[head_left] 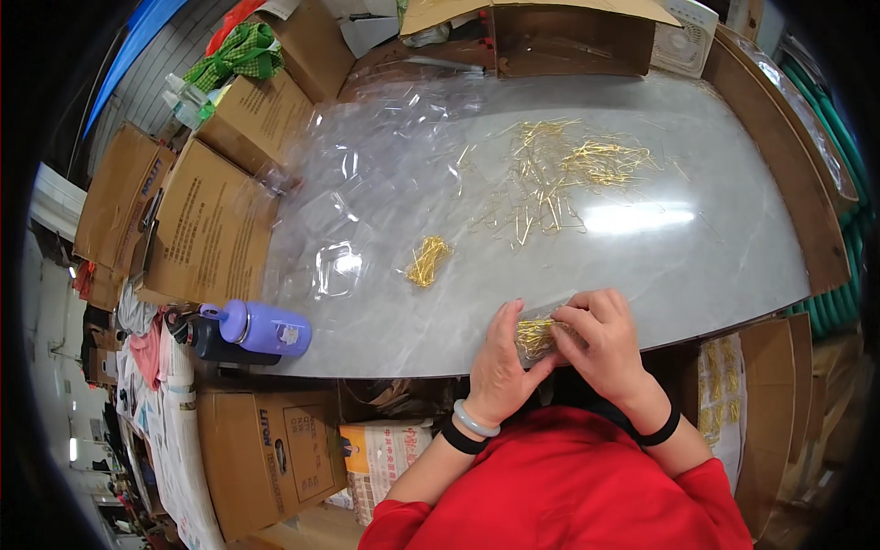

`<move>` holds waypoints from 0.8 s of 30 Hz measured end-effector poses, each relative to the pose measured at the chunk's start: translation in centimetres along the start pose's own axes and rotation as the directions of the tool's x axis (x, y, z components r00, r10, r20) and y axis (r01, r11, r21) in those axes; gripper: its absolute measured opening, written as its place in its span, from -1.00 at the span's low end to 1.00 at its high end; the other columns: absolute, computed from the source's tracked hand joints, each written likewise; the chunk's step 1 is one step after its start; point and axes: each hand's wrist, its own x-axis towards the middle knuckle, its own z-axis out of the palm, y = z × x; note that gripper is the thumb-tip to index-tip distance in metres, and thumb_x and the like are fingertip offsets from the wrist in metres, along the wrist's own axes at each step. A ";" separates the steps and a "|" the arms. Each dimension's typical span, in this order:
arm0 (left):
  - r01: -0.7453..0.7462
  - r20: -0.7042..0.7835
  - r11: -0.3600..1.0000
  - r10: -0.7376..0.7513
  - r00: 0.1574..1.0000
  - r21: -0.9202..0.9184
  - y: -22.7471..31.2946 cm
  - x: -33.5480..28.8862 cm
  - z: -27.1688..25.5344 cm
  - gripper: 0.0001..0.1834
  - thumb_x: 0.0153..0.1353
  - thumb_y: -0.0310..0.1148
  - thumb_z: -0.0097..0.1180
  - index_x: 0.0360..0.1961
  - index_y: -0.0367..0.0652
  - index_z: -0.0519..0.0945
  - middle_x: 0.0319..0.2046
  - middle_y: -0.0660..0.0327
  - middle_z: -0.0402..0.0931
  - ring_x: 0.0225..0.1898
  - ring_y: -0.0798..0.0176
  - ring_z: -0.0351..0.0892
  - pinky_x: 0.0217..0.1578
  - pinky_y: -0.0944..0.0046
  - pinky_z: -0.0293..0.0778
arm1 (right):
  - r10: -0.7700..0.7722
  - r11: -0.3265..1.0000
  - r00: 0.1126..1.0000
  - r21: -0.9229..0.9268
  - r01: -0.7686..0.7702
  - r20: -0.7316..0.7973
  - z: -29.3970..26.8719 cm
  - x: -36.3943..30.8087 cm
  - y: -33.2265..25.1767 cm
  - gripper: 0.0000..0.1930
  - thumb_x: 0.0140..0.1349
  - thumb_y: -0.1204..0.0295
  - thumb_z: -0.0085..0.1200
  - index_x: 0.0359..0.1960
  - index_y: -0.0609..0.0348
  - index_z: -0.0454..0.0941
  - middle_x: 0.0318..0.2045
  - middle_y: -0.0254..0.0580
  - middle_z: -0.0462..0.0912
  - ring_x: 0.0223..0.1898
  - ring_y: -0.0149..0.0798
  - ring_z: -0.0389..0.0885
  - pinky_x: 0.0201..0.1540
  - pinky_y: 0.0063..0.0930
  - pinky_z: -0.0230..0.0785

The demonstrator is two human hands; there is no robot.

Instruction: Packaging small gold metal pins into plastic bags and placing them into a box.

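Observation:
Close to the table's near edge, my left hand (pixel 500 362) is wrapped around the left side of a small clear plastic box (pixel 531 355). Thin gold wire pieces (pixel 533 335) lie bunched inside it. My right hand (pixel 600 339) has its fingers bent and closed on the box's right side, hiding that end. A small bundle of gold wire pieces (pixel 427 261) rests on the table to the left of my hands. Farther off, a loose heap of bent gold wire pieces (pixel 605 160) spreads over the grey tabletop (pixel 733 247).
Many clear plastic boxes (pixel 335 215) cover the table's left part. Cardboard boxes (pixel 215 225) line the left side, near a purple bottle (pixel 266 328). An open carton (pixel 573 41) stands at the back. At lower right, an open box (pixel 765 394) holds bundled gold pieces.

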 end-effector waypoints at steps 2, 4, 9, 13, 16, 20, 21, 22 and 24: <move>0.007 -0.042 0.999 -0.009 0.999 -0.041 -0.1 0.1 0.0 0.10 0.03 -0.35 0.46 0.46 -0.30 -0.03 0.28 -0.15 0.28 0.28 -0.20 0.37 0.23 -0.02 0.40 | -0.032 0.999 0.999 0.005 0.032 0.004 0.5 0.3 -0.9 -0.71 0.01 0.36 0.36 -0.20 0.10 0.64 -0.19 -0.21 0.58 -0.14 -0.09 0.51 -0.07 -0.20 0.32; 0.003 -0.081 0.998 -0.008 0.997 -0.060 0.2 0.4 -0.1 0.15 -0.01 -0.38 0.48 0.47 -0.30 -0.07 0.26 -0.15 0.31 0.26 -0.19 0.38 0.22 -0.02 0.41 | -0.065 0.998 0.998 0.002 0.065 0.020 1.1 1.1 -2.0 -0.65 -0.05 0.31 0.39 -0.19 0.07 0.64 -0.17 -0.22 0.59 -0.12 -0.09 0.51 -0.04 -0.17 0.30; -0.031 -0.130 1.000 0.031 0.991 0.004 0.2 0.5 0.0 0.21 -0.06 -0.43 0.50 0.48 -0.32 -0.11 0.24 -0.15 0.33 0.21 -0.17 0.41 0.20 -0.01 0.42 | -0.062 0.997 0.998 -0.037 0.061 -0.008 3.0 1.5 -1.9 -0.71 -0.06 0.38 0.35 -0.25 0.03 0.62 -0.22 -0.28 0.59 -0.14 -0.14 0.52 0.01 -0.21 0.24; -0.006 -0.097 1.000 0.003 0.995 -0.031 0.4 0.5 -0.3 0.22 -0.06 -0.43 0.51 0.48 -0.33 -0.12 0.24 -0.19 0.31 0.20 -0.19 0.42 0.16 0.00 0.46 | -0.049 0.993 0.998 -0.109 0.045 -0.031 2.7 1.2 -0.5 -0.79 -0.02 0.50 0.28 -0.30 0.01 0.61 -0.27 -0.35 0.59 -0.16 -0.18 0.53 -0.01 -0.23 0.23; 0.006 -0.092 1.000 -0.009 0.996 -0.029 0.4 0.2 -0.2 0.22 -0.05 -0.42 0.51 0.48 -0.34 -0.12 0.25 -0.23 0.29 0.20 -0.22 0.44 0.13 0.00 0.48 | -0.060 0.992 0.997 -0.105 0.064 0.039 2.2 1.3 -0.4 -0.83 0.00 0.51 0.26 -0.33 0.02 0.63 -0.30 -0.36 0.60 -0.18 -0.19 0.53 0.00 -0.25 0.24; -0.005 -0.092 0.999 0.000 0.996 -0.053 0.1 0.1 -0.1 0.25 -0.03 -0.40 0.51 0.50 -0.34 -0.17 0.28 -0.24 0.27 0.20 -0.26 0.44 0.14 -0.03 0.48 | -0.077 0.996 0.996 -0.042 0.079 0.042 1.6 1.9 -0.9 -0.85 0.00 0.50 0.27 -0.35 0.02 0.64 -0.31 -0.36 0.59 -0.20 -0.19 0.53 -0.01 -0.25 0.24; -0.016 -0.091 0.999 0.011 0.996 -0.045 0.0 0.0 -0.1 0.26 -0.03 -0.39 0.51 0.50 -0.34 -0.19 0.29 -0.25 0.27 0.20 -0.27 0.44 0.14 -0.03 0.48 | -0.070 0.997 0.997 -0.028 0.071 0.026 1.5 2.0 -1.2 -0.85 0.00 0.50 0.27 -0.36 0.02 0.64 -0.31 -0.37 0.59 -0.20 -0.19 0.53 -0.01 -0.25 0.24; -0.026 -0.091 0.999 0.023 0.996 -0.037 -0.1 0.0 -0.1 0.27 -0.03 -0.39 0.51 0.51 -0.34 -0.21 0.29 -0.25 0.26 0.21 -0.27 0.43 0.15 -0.03 0.48 | -0.101 0.994 0.994 -0.027 0.102 0.044 1.7 2.1 -1.5 -0.83 -0.02 0.49 0.29 -0.35 0.01 0.65 -0.30 -0.37 0.59 -0.20 -0.19 0.53 -0.01 -0.25 0.25; -0.038 -0.095 0.999 0.035 0.995 -0.032 -0.2 0.1 0.0 0.29 -0.03 -0.40 0.51 0.51 -0.34 -0.24 0.29 -0.25 0.26 0.21 -0.28 0.43 0.16 -0.04 0.47 | -0.163 0.986 0.984 -0.020 0.165 0.077 2.1 2.4 -2.0 -0.79 -0.05 0.47 0.33 -0.32 0.00 0.66 -0.30 -0.37 0.58 -0.19 -0.19 0.52 0.00 -0.25 0.25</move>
